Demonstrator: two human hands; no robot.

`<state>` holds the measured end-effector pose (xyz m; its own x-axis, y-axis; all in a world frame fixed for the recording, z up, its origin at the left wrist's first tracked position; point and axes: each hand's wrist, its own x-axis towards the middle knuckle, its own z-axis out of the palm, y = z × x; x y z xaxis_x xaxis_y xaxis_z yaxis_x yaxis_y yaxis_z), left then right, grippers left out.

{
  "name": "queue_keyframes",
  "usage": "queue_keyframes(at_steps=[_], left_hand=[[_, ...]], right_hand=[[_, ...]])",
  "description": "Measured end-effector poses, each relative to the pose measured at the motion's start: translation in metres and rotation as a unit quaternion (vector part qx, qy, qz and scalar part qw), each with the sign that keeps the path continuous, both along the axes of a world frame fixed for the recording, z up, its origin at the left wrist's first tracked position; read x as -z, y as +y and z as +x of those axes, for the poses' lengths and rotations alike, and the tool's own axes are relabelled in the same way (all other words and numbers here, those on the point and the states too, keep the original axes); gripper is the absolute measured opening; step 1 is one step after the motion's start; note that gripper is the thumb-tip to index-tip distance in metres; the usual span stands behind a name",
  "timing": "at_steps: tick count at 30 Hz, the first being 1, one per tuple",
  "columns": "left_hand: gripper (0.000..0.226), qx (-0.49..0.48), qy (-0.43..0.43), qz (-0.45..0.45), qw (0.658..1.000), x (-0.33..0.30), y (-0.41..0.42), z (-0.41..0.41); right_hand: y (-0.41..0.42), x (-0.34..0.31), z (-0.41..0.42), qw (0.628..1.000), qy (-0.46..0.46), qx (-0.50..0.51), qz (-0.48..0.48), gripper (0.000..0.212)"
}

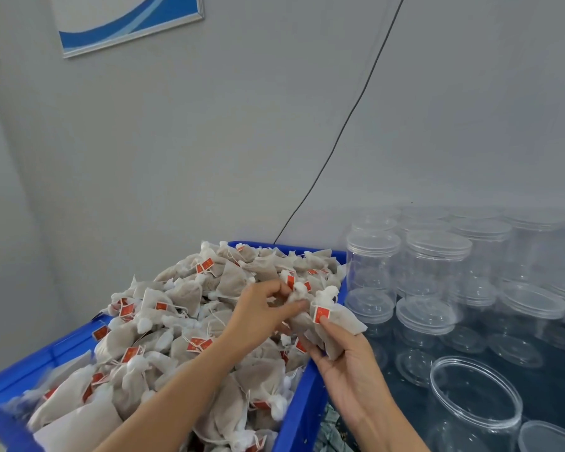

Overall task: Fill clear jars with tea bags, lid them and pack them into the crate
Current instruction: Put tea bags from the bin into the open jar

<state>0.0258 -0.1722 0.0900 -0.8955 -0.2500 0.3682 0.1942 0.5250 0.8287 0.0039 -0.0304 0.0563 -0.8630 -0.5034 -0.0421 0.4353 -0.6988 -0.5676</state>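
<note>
The blue crate (302,415) is cut off by the lower and left edges below the hands, and its floor is buried under tea bags (183,308). Print on the red tags (321,314) is too small to be read. Beyond the right hand (349,360), the far clear jars (437,256) are blurred together. A lid (548,437) is clipped at the lower right corner. The framed poster (128,21), high above the hands, is cropped by the top edge.

The dark blue-grey surface (415,360) in front of me carries a blue crate (302,415) on its left — heaped with tea bags — and, to its right, lidded clear jars (437,265) stacked against the wall. Nearer me stands one open jar (473,409), with loose clear lids (516,350) beside it.
</note>
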Motion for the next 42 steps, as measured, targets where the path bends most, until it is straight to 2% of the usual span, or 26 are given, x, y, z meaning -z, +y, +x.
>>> queue_keyframes(at_steps=[2, 5, 7, 9, 10, 12, 15, 17, 19, 22, 24, 26, 28, 30, 33, 36, 38, 40, 42], left_hand=[[0.015, 0.043, -0.032, -0.012, 0.998, 0.003, 0.005, 0.001], [0.033, 0.119, -0.092, 0.014, 0.989, 0.002, 0.005, 0.0], [0.033, 0.119, -0.088, 0.006, 0.989, -0.002, -0.004, -0.003], [0.019, -0.018, -0.023, -0.094, 0.995, -0.003, -0.022, -0.008], [0.014, -0.123, -0.001, -0.149, 0.981, -0.003, -0.033, -0.01], [0.025, -0.274, -0.029, -0.204, 0.939, 0.002, -0.054, -0.012], [0.054, -0.301, -0.148, -0.27, 0.903, 0.011, -0.069, -0.018], [0.057, -0.299, -0.173, -0.309, 0.886, 0.012, -0.068, -0.02], [0.047, -0.31, -0.158, -0.325, 0.879, 0.013, -0.066, -0.02], [0.021, -0.317, -0.112, -0.3, 0.892, 0.013, -0.063, -0.017], [0.017, -0.305, -0.091, -0.251, 0.914, 0.011, -0.061, -0.013], [0.024, -0.278, -0.064, -0.176, 0.942, 0.009, -0.055, -0.01], [0.026, -0.232, -0.036, -0.075, 0.969, 0.004, -0.045, -0.009], [0.025, -0.159, -0.025, -0.011, 0.987, -0.001, -0.031, -0.007], [0.027, -0.014, -0.033, 0.026, 0.999, -0.004, -0.009, -0.003], [0.026, 0.106, -0.053, -0.005, 0.993, -0.002, 0.004, -0.001], [0.029, 0.132, -0.042, -0.074, 0.988, -0.005, 0.002, 0.001], [0.031, 0.121, -0.037, -0.14, 0.982, -0.008, -0.008, 0.001], [0.024, 0.043, -0.058, -0.203, 0.977, -0.009, -0.023, 0.003]], right_hand=[[0.002, -0.001, 0.001, 1.0, 0.013, -0.018, -0.005, 0.041], [0.006, -0.003, -0.001, 0.999, 0.022, -0.03, 0.01, 0.042], [0.008, -0.004, -0.002, 1.0, 0.002, -0.026, -0.009, 0.039], [0.01, -0.007, -0.002, 0.999, -0.021, -0.02, -0.036, 0.04], [0.01, -0.009, -0.002, 0.999, -0.024, -0.018, -0.04, 0.041], [0.011, -0.011, 0.0, 0.999, -0.019, -0.024, -0.037, 0.042], [0.01, -0.012, 0.001, 0.999, -0.024, -0.029, -0.023, 0.045], [0.01, -0.011, 0.002, 0.999, -0.03, -0.03, -0.017, 0.045], [0.01, -0.01, 0.002, 0.999, -0.032, -0.034, -0.014, 0.041], [0.01, -0.01, 0.003, 0.999, -0.044, -0.03, -0.01, 0.039], [0.011, -0.012, 0.005, 0.998, -0.051, -0.031, -0.014, 0.037], [0.011, -0.012, 0.005, 0.997, -0.063, -0.036, -0.03, 0.039], [0.012, -0.011, 0.004, 0.995, -0.074, -0.034, -0.051, 0.051], [0.011, -0.01, 0.003, 0.993, -0.079, -0.034, -0.079, 0.054], [0.008, -0.007, 0.002, 0.992, -0.074, -0.036, -0.101, 0.04], [0.007, -0.006, 0.002, 0.992, -0.074, -0.049, -0.091, 0.034], [0.008, -0.007, 0.001, 0.991, -0.08, -0.051, -0.091, 0.038], [0.01, -0.008, -0.001, 0.992, -0.074, -0.05, -0.087, 0.038], [0.012, -0.01, -0.002, 0.995, -0.055, -0.048, -0.071, 0.03]])
